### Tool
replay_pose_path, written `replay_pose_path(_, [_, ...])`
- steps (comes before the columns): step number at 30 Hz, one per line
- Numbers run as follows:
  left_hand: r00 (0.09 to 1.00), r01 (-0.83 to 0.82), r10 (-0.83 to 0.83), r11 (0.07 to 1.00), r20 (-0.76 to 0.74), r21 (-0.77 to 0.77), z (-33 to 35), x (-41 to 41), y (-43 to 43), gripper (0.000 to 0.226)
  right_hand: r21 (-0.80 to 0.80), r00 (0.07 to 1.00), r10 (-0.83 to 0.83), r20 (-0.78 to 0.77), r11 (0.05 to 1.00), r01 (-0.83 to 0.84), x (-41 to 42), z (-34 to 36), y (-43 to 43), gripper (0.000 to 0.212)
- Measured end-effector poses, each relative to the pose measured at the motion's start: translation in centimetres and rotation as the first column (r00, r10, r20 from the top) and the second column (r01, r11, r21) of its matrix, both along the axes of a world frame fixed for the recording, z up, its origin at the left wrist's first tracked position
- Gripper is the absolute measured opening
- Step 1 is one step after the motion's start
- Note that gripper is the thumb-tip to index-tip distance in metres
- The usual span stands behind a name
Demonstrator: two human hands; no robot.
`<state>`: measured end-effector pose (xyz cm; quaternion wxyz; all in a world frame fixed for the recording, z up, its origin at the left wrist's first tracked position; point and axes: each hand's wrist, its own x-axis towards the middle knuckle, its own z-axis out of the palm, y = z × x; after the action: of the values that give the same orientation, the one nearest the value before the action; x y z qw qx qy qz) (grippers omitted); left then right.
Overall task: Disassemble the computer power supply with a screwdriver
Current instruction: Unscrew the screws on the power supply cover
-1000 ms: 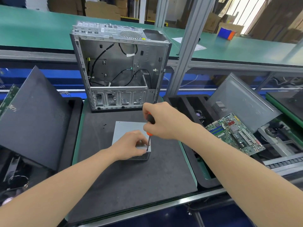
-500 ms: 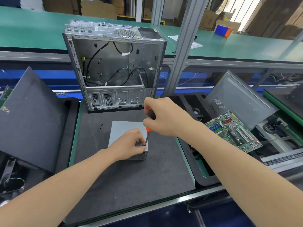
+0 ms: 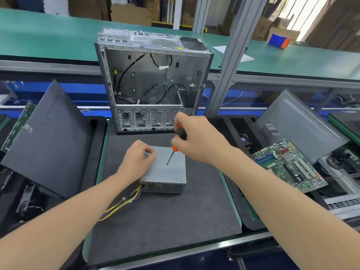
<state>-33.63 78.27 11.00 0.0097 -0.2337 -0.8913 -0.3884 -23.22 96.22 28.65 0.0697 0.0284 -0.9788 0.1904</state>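
Note:
The grey metal power supply [image 3: 169,172] lies flat on the dark mat [image 3: 165,215], its vented side facing me. A bundle of yellow wires [image 3: 120,205] trails from its left near corner. My right hand [image 3: 198,139] grips the black-and-orange screwdriver [image 3: 180,134]. Its shaft slants down-left, and the tip hovers over the middle of the top plate. My left hand [image 3: 137,159] rests at the box's far-left corner with thumb and forefinger pinched together. Whether something small sits between them is hidden.
An empty computer case [image 3: 152,80] stands upright at the back of the mat. A dark side panel [image 3: 48,141] leans at the left. Another panel [image 3: 300,125] and a green motherboard [image 3: 288,164] lie in the black tray at the right.
The screwdriver tip left the near right corner of the power supply and now hangs over the top plate. My left hand moved from that corner to the far left, pinched.

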Motion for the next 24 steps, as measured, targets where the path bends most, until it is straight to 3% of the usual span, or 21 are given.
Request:
replay_pose_path(9, [0.967, -0.226, 0.228, 0.974, 0.112, -0.032, -3.3, -3.7, -3.2, 0.012, 0.007, 1.000, 0.008, -0.012, 1.000, -0.008, -2.3, -0.5, -1.1, 0.013])
replay_pose_path(24, [0.942, -0.254, 0.272, 0.961, 0.196, -0.111, -6.6, -5.9, -4.0, 0.008, -0.035, 1.000, -0.019, 0.001, 0.999, 0.019, -4.4, -1.7, -0.7, 0.012])
